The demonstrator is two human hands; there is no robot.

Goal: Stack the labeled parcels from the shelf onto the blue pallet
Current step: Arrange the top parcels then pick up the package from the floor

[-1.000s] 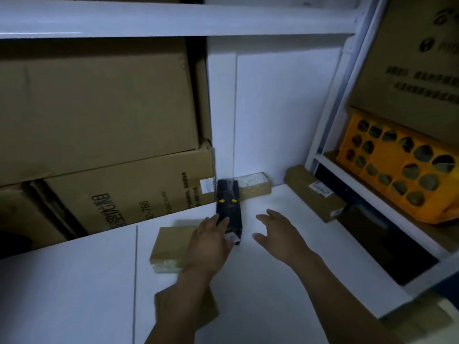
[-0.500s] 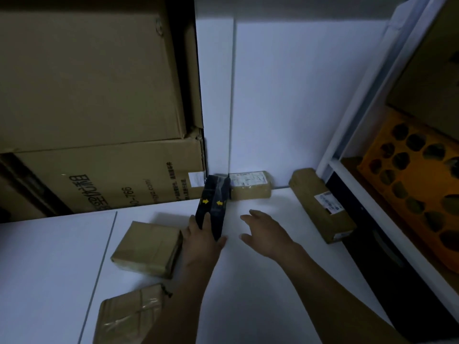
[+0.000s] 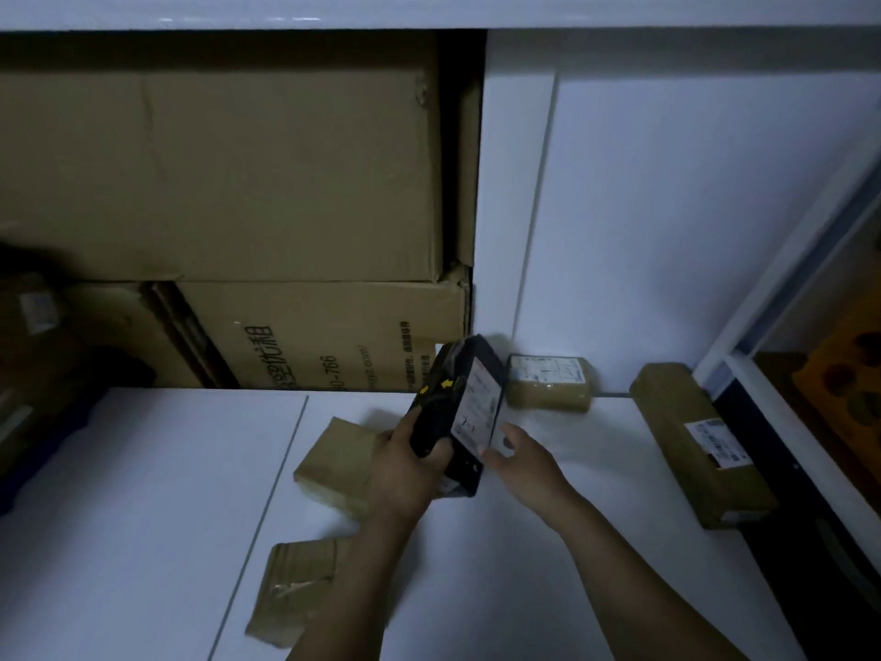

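**Step in hand:** pick-up of one parcel from the shelf. The black parcel is held in front of the lower right corner of the printed carton, and appears clear of the shelf board. Stacking has not begun for this parcel. The blue pallet is not in view.

**Hands:**
- The left hand grasps the near end of the black parcel. Its fingers are curled round the dark side face.
- The right hand is released. Its fingers are extended, with the fingertips against the labelled face near its lower edge. It supports the parcel rather than clamping it.

**Orientation:**
- The long axis runs from the near end, at the hands, up and away toward the printed carton, steeply tilted.
- The far end leans toward the carton's right corner.
- The white label faces right of the carton and toward the camera.
- The dark face with yellow arrow marks faces the carton's front. The arrows' direction is too small to read.

**Next move:** judged to call for a firm two-hand hold, withdrawal of the parcel from the carton, and a turn toward the pallet.

**Risk:** a one-sided grip may let the tilted parcel slip.
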